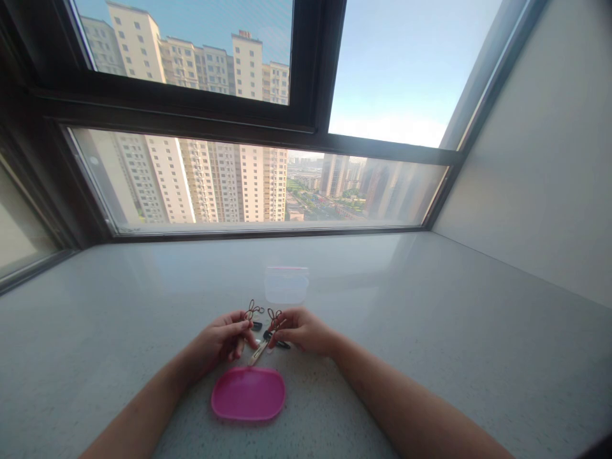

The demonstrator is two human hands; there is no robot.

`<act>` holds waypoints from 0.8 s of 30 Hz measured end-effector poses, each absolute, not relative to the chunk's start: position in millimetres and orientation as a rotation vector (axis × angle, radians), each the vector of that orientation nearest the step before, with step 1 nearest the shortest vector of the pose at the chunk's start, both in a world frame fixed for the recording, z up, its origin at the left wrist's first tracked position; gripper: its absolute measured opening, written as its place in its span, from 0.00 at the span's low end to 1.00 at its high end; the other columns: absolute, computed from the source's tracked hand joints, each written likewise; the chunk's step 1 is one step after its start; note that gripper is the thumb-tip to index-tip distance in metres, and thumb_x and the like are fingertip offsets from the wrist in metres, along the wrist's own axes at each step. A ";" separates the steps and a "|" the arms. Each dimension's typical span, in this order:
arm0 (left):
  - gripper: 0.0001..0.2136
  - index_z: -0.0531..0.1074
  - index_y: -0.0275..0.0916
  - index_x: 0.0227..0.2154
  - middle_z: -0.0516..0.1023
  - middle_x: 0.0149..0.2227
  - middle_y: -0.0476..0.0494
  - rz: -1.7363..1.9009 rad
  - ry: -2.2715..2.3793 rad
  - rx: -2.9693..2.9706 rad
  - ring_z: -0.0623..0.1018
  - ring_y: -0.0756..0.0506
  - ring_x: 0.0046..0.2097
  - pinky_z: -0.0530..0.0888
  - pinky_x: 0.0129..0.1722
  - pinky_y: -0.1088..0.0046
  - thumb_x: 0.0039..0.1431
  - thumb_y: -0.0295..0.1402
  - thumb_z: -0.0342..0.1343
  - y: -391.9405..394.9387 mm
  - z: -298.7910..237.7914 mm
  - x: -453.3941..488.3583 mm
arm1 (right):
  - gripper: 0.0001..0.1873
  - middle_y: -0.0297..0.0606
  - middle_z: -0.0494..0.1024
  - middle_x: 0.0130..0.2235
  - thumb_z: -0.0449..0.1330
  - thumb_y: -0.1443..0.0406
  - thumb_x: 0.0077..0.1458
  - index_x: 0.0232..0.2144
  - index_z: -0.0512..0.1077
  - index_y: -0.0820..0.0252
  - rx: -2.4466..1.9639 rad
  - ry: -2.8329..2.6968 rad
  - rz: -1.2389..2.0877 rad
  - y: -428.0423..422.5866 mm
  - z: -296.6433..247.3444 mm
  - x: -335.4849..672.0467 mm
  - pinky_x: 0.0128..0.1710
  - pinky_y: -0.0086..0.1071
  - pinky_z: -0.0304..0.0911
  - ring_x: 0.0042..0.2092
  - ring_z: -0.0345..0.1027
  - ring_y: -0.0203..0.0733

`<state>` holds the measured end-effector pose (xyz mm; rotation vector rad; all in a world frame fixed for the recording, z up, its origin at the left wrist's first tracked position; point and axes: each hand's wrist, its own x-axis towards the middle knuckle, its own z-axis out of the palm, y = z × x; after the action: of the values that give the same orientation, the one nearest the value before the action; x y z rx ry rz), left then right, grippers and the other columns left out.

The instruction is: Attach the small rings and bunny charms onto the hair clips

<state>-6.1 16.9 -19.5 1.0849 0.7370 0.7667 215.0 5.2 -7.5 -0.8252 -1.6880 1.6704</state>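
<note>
My left hand (pixel 224 339) pinches a thin brown looped hair accessory (pixel 252 308), its loops standing up like rabbit ears. In my right hand (pixel 299 331), closed at the fingertips, is a similar brown looped hair accessory (pixel 274 315). Between the two hands a beige snap hair clip (pixel 258 354) lies slanted on the counter, close to the tray's far edge. Small dark clips (pixel 284 345) lie by the right fingertips, and another dark clip (pixel 257 326) is beside the left fingers. My fingers partly cover this small group.
A pink oval tray (pixel 248 396) sits on the speckled pale counter (pixel 382 280), nearest to me. Beyond the hands lies a clear plastic pouch (pixel 287 285). Dark window frames (pixel 268 236) border the counter's far side, and a white wall (pixel 535 166) rises at the right.
</note>
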 end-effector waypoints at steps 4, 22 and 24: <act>0.09 0.64 0.35 0.31 0.77 0.24 0.41 0.773 0.738 1.078 0.67 0.54 0.15 0.57 0.11 0.83 0.51 0.34 0.55 15.1 -17.1 -5.5 | 0.19 0.40 0.77 0.31 0.61 0.58 0.44 0.36 0.67 0.65 -0.806 -1.682 1.676 7.4 -11.1 216.3 0.13 0.21 0.42 0.15 0.48 0.23; 0.09 0.64 0.36 0.31 0.77 0.24 0.41 0.766 0.751 1.091 0.67 0.54 0.15 0.57 0.11 0.83 0.49 0.34 0.56 13.0 -12.9 -5.0 | 0.19 0.39 0.77 0.32 0.61 0.58 0.44 0.36 0.67 0.65 -0.847 -1.718 1.671 7.5 -10.6 216.8 0.13 0.21 0.43 0.15 0.49 0.23; 0.09 0.63 0.36 0.30 0.77 0.24 0.41 0.765 0.750 1.094 0.67 0.54 0.15 0.58 0.11 0.83 0.49 0.34 0.56 13.8 -13.7 -5.1 | 0.19 0.39 0.77 0.32 0.61 0.58 0.44 0.37 0.68 0.65 -0.848 -1.718 1.668 7.9 -11.8 216.8 0.13 0.21 0.43 0.14 0.49 0.23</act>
<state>-5.1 13.8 -13.7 1.0940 0.7496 0.7650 216.8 7.9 -11.8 -0.8481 -1.7185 1.6676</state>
